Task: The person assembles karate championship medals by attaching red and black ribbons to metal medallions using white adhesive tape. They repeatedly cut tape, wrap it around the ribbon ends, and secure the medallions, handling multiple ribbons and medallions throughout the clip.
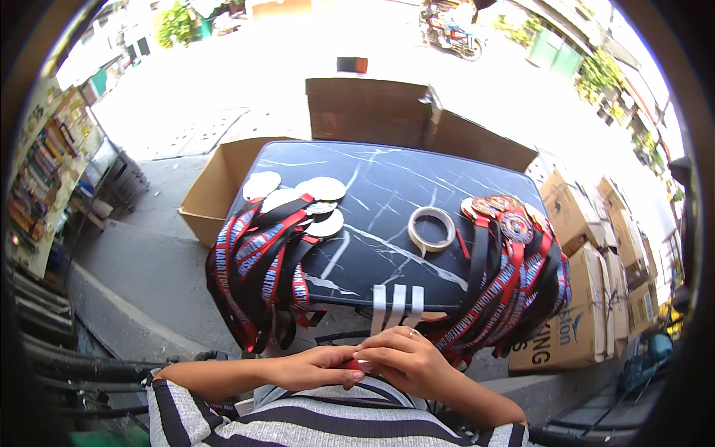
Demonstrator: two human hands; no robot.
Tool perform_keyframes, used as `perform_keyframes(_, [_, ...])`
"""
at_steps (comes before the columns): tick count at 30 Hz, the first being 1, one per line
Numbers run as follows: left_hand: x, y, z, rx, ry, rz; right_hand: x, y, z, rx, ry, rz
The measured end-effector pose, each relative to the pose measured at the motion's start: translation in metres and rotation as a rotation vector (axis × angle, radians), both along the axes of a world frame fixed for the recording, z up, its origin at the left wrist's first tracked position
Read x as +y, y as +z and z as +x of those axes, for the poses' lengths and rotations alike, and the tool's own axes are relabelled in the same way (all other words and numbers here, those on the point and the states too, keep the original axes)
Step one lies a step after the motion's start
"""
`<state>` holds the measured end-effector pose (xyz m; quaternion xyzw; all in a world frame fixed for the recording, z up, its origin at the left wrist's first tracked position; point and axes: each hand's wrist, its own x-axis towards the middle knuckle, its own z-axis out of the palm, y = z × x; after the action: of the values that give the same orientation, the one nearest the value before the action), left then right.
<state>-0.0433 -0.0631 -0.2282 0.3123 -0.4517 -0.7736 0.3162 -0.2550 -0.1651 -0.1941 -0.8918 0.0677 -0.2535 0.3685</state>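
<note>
In front of my body, my left hand and my right hand meet with fingers closed. Between them shows a small red piece, with a white bit beside it; most of it is hidden by the fingers. Three whitish tape strips hang from the table's near edge, just beyond my hands. Left on the table lie medals with plain white faces, their red and black ribbons draped over the edge. More medals, some with patterned faces, lie at the right with ribbons hanging down.
A tape roll and a thin red object rest on the dark marbled table. Open cardboard boxes stand behind it, another box at its left. Stacked cartons stand at the right. A motorcycle is far off.
</note>
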Motion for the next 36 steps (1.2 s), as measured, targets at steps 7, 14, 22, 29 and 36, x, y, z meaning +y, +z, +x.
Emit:
perform_keyframes(7, [0.006,-0.010,0.001,0.278,0.192,0.055,0.007,-0.002,0.017,-0.036,-0.054,-0.147])
perform_keyframes(14, [0.008,-0.009,0.013,0.276,0.289,0.093,0.013,-0.011,0.030,-0.162,-0.126,-0.182])
perform_keyframes(22, [-0.003,0.004,0.015,0.078,0.470,0.134,0.012,-0.019,0.032,-0.058,-0.182,-0.221])
perform_keyframes(29, [-0.002,0.022,0.010,0.092,0.547,0.115,0.009,-0.037,0.023,-0.086,-0.184,-0.316])
perform_keyframes(36, [0.001,0.030,0.010,-0.009,0.530,0.070,0.008,-0.030,0.011,-0.123,-0.014,-0.020])
